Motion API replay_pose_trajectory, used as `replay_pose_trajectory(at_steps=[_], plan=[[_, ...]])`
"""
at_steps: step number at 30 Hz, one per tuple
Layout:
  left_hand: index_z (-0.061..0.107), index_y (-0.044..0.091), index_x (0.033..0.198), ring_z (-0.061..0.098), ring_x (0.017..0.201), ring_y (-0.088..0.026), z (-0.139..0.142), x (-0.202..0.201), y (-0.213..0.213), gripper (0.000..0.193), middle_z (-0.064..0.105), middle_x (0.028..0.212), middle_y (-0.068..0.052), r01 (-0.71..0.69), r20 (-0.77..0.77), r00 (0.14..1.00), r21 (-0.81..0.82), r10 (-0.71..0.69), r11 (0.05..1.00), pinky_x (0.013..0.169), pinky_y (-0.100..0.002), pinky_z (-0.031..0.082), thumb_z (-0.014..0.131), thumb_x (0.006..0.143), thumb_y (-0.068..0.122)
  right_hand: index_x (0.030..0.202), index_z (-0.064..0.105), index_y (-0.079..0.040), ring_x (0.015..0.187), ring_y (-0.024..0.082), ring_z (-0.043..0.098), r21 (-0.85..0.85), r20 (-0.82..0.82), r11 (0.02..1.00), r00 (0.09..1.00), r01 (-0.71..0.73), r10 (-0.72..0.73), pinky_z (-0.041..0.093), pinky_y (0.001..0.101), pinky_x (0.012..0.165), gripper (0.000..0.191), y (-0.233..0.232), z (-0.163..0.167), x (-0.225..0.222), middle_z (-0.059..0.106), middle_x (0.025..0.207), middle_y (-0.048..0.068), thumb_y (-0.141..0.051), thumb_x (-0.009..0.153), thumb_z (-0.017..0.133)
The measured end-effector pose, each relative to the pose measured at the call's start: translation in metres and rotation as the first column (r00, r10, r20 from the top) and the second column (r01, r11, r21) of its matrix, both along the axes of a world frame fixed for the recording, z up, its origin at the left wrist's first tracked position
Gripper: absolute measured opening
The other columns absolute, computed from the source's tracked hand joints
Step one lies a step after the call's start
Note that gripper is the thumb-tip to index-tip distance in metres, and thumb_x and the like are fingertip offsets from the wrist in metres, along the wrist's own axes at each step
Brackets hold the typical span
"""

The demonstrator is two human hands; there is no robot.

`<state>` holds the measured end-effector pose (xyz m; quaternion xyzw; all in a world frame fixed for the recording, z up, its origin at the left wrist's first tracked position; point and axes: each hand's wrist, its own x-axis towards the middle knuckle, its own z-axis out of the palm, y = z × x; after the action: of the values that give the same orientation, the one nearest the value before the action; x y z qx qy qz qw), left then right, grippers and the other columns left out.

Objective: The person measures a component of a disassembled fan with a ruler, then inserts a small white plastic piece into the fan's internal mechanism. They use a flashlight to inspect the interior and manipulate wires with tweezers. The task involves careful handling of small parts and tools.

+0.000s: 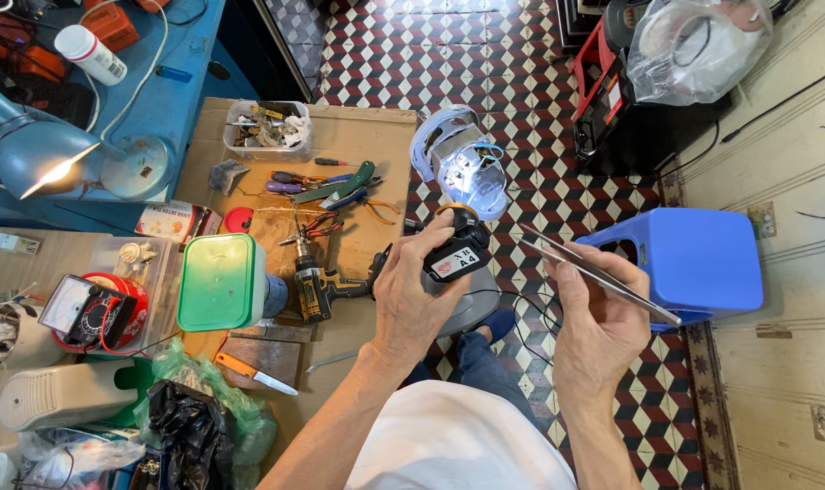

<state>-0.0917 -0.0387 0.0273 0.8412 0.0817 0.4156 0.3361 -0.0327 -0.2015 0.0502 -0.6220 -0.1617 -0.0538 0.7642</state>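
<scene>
Checkered red, white and black tile floor (539, 118) under you, cardboard-covered bench (358, 136) to the left. Your left hand (412, 299) is clamped around a black cordless tool battery block with a white label (453, 256), held over your knee. Your right hand (598, 331) pinches long flat silver metal tweezers (598, 274), tips aimed left toward the battery, not touching it. Just left of your left hand: small black-and-yellow cordless drill (317, 286) lying on the cardboard. Blue plastic stool (693, 259) sits right of your right hand.
</scene>
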Motion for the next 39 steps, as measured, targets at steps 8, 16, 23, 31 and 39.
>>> replay_pose_trajectory(at_steps=[8, 16, 23, 31, 39], plan=[[0.055, 0.008, 0.126, 0.068, 0.113, -0.026, -0.003, -0.004, -0.002, 0.060, 0.065, 0.141, -0.007, 0.079, -0.027, 0.996, -0.020, -0.080, 0.997, 0.099, -0.035, 0.056, 0.086, 0.075, 0.003, 0.125, 0.060, 0.000, 0.104, 0.012, 0.070, -0.118, 0.202, 0.993, 0.979, 0.029, -0.005, 0.060, 0.0231, 0.087, 0.019, 0.022, -0.007, 0.018, 0.070, 0.118, 0.011, 0.002, 0.107, 0.067], [0.056, 0.010, 0.131, 0.062, 0.119, -0.028, -0.006, -0.011, 0.007, 0.067, 0.062, 0.144, -0.006, 0.145, -0.110, 0.984, 0.050, -0.139, 0.988, 0.101, -0.036, 0.054, 0.087, 0.072, 0.000, 0.119, 0.067, -0.001, 0.100, 0.009, 0.070, -0.164, 0.233, 0.983, 0.971, 0.085, -0.045, 0.061, 0.0225, 0.086, 0.017, 0.039, -0.023, 0.029, 0.070, 0.113, 0.007, 0.000, 0.102, 0.069], [0.055, 0.012, 0.134, 0.061, 0.124, -0.031, -0.003, -0.014, 0.014, 0.068, 0.059, 0.145, -0.008, 0.183, -0.084, 0.981, 0.108, -0.174, 0.977, 0.105, -0.040, 0.053, 0.085, 0.074, 0.000, 0.117, 0.070, -0.001, 0.095, 0.008, 0.068, -0.173, 0.231, 0.977, 0.969, 0.125, -0.083, 0.056, 0.0221, 0.081, 0.016, 0.043, -0.025, 0.022, 0.072, 0.111, 0.006, -0.002, 0.102, 0.071], [0.055, 0.012, 0.133, 0.060, 0.124, -0.031, 0.001, -0.016, 0.016, 0.069, 0.060, 0.144, -0.007, 0.173, -0.062, 0.984, 0.079, -0.168, 0.982, 0.104, -0.040, 0.053, 0.084, 0.072, -0.001, 0.115, 0.073, -0.002, 0.087, 0.008, 0.065, -0.316, 0.306, 0.935, 0.950, 0.158, -0.057, 0.053, 0.0222, 0.073, 0.015, 0.051, -0.018, 0.029, 0.075, 0.108, 0.006, -0.002, 0.100, 0.074], [0.054, 0.011, 0.133, 0.061, 0.123, -0.030, 0.004, -0.016, 0.019, 0.066, 0.060, 0.143, -0.008, 0.160, -0.016, 0.987, 0.074, -0.159, 0.984, 0.105, -0.039, 0.053, 0.083, 0.074, -0.002, 0.115, 0.071, 0.000, 0.091, 0.013, 0.070, -0.406, 0.447, 0.894, 0.894, 0.189, 0.014, 0.056, 0.0265, 0.079, 0.015, 0.062, -0.011, 0.051, 0.075, 0.106, 0.010, -0.007, 0.102, 0.073]])
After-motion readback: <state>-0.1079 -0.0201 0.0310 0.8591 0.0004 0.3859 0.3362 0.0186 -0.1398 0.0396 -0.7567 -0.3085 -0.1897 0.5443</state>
